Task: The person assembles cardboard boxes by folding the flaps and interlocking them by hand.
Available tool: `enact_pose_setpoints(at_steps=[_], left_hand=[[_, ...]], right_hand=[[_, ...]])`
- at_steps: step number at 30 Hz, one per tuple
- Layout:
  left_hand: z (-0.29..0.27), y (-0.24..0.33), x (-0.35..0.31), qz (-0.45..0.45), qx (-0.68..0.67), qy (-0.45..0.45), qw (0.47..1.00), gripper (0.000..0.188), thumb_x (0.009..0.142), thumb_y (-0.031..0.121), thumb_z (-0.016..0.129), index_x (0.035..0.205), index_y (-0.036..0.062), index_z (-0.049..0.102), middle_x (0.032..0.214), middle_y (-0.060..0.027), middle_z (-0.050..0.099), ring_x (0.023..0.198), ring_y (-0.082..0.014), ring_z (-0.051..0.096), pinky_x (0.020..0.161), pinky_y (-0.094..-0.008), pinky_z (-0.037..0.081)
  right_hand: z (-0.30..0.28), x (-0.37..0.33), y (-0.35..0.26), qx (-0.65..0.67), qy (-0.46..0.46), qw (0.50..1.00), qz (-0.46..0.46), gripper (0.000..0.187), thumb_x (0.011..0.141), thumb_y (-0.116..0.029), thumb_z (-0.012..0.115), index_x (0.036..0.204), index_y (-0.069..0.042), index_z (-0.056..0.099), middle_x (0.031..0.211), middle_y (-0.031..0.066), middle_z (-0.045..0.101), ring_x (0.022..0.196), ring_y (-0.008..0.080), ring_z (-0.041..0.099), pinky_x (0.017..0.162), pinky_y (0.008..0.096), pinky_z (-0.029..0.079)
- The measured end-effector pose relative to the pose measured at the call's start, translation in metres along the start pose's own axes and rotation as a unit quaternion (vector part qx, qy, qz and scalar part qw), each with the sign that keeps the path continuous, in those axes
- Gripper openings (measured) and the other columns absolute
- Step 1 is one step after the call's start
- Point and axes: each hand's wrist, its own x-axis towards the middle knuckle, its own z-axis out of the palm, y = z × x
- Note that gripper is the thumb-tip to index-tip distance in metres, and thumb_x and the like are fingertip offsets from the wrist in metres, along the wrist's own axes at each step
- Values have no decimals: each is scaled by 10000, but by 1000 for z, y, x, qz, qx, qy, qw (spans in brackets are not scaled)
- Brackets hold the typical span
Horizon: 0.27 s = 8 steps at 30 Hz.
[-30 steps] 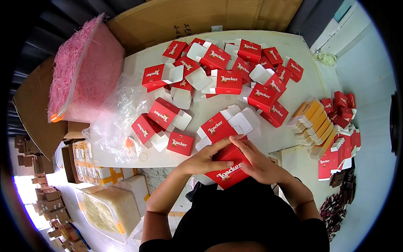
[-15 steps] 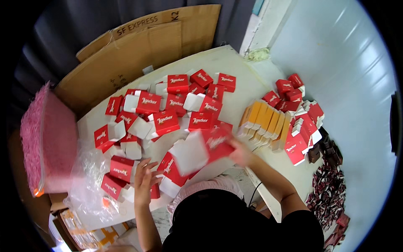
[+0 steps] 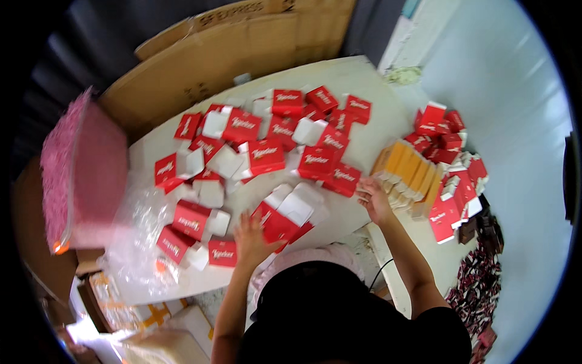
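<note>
My left hand (image 3: 250, 240) is spread open at the left edge of a red carton (image 3: 276, 223) near the table's front. It seems to touch the carton, whose white flaps (image 3: 297, 205) point away from me and look blurred. My right hand (image 3: 374, 198) is open, its fingers loosely bent, and nothing shows in its grip. It hovers between a red box (image 3: 341, 180) and a row of yellow boxes (image 3: 409, 170). Another small red box (image 3: 222, 253) lies left of my left hand.
Several red boxes with open white flaps (image 3: 245, 125) cover the table (image 3: 339, 76). More red boxes (image 3: 433, 119) are heaped at right, above dark wrapped pieces (image 3: 473, 276). A pink-filled bin (image 3: 97, 176) and clear plastic (image 3: 142, 236) lie left; cardboard (image 3: 212, 54) stands behind.
My right hand has let go of the red carton it held and moved slightly right. My left hand has shifted onto the front carton, fingers spread. The whole view has shifted.
</note>
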Motion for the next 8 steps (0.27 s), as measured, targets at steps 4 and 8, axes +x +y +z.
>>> enact_pose_setpoints(at_steps=[4,8], left_hand=[[21,14,10,-19,99,-63,993,1127,561,568,732,1392,50,173,1421,-223,169,1319,-373,174,1019,-611,150],[23,17,14,-90,97,-134,982,1207,531,589,744,1411,63,106,1465,-186,53,1355,-360,59,1036,-602,137]], right_hand=[[40,-9,71,-312,-177,914,-188,386,786,-229,623,1131,-96,508,1074,80,546,942,229,534,846,360,411],[69,-9,101,-506,-128,791,-319,422,788,-255,639,1150,-87,502,1131,112,532,1057,252,489,903,380,380]])
